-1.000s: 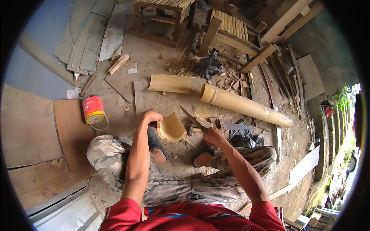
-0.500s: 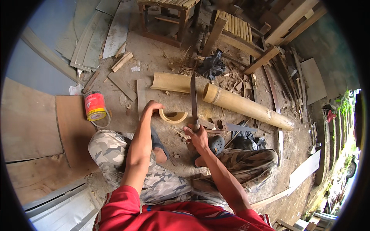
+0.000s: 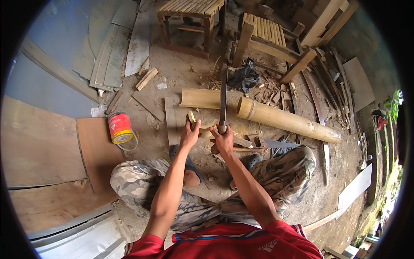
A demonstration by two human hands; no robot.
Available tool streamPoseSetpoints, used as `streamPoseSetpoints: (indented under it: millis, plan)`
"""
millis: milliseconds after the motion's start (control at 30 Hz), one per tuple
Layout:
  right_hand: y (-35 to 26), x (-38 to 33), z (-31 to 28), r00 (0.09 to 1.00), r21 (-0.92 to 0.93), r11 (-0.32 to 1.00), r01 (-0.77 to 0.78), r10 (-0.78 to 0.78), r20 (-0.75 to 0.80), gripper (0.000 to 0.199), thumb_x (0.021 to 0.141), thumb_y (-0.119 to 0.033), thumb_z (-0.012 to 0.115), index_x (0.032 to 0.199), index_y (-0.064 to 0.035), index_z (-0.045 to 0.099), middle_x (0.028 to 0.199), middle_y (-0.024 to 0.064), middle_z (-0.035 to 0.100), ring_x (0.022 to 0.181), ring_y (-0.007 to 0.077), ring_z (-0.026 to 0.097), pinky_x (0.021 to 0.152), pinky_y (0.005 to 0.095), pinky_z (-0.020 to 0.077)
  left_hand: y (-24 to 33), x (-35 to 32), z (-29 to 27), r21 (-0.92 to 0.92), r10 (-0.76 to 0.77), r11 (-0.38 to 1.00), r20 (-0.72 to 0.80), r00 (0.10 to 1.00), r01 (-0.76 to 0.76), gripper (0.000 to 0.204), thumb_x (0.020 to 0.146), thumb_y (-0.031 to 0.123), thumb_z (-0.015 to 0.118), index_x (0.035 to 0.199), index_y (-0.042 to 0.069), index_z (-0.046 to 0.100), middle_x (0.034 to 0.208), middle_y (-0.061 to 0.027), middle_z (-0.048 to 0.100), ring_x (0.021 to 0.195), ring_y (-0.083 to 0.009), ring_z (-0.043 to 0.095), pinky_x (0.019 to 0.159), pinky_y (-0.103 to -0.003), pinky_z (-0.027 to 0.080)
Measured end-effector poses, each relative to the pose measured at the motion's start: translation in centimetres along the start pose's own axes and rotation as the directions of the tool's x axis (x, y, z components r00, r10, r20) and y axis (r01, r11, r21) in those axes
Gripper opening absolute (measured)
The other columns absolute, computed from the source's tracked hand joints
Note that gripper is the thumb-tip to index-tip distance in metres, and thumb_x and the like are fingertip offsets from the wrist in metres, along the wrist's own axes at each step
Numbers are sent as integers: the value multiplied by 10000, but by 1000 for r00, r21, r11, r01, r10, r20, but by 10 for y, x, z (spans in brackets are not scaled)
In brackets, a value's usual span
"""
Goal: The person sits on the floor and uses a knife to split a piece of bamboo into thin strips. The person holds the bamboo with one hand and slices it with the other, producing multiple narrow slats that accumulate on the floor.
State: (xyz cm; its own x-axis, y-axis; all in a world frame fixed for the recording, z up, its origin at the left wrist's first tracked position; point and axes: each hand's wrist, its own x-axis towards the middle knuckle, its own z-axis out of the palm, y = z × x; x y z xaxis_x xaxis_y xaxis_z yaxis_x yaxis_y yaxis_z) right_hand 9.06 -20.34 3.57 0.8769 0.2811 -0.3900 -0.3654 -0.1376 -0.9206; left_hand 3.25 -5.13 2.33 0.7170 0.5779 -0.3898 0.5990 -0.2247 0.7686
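1. The red can (image 3: 119,128) stands on the ground at the left, beside the plywood sheet (image 3: 97,151), well apart from both hands. It is tilted toward the camera; what is inside I cannot tell.
2. The left hand (image 3: 189,134) has its fingers closed around the short bamboo piece (image 3: 202,124), which stands on the ground just in front of the feet.
3. The right hand (image 3: 223,140) is clamped on the handle of the long knife (image 3: 223,97), with the blade pointing away, over the bamboo piece.
4. In my judgement, the blade should be set on the rim first, with the left fingers kept low on the side and away from the edge.
5. The long bamboo pole (image 3: 286,120) lies at the right; its open end looks hollow and empty.
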Motion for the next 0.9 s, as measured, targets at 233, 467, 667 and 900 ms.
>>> streamPoseSetpoints:
  millis: [233,467,667,900]
  plan:
    - [1,-9,9,998,49,997,-62,61,8,540,851,-258,799,1245,0,536,1095,102,625,841,179,672,645,309,616,-49,25,7,-263,16,965,-17,1000,-19,820,993,638,263,1496,-6,328,1402,-312,484,1236,-458,528,1009,-481,452]
    - [17,2,-5,998,1,998,62,-62,7,458,876,-230,767,1221,-17,554,1013,83,631,775,170,665,626,307,586,-16,15,20,-354,-160,927,-69,985,126,954,900,570,606,1527,10,156,1279,-253,557,884,-321,707,702,-387,609]
    - [-22,-37,-55,996,-393,915,89,-81,39,385,862,-271,742,1093,-2,593,781,103,671,645,167,673,563,323,515,38,-7,36,-163,-11,985,-363,932,-52,1006,844,356,743,1585,129,102,1574,-321,118,1431,-457,263,1173,-557,247]
    - [-53,-85,-86,970,-587,772,242,-207,128,432,880,-338,703,1162,-20,622,780,173,694,748,356,696,680,417,520,34,-15,33,618,544,717,-204,814,-323,320,916,297,637,1181,122,676,1575,-229,238,1439,-439,253,1130,-588,269]
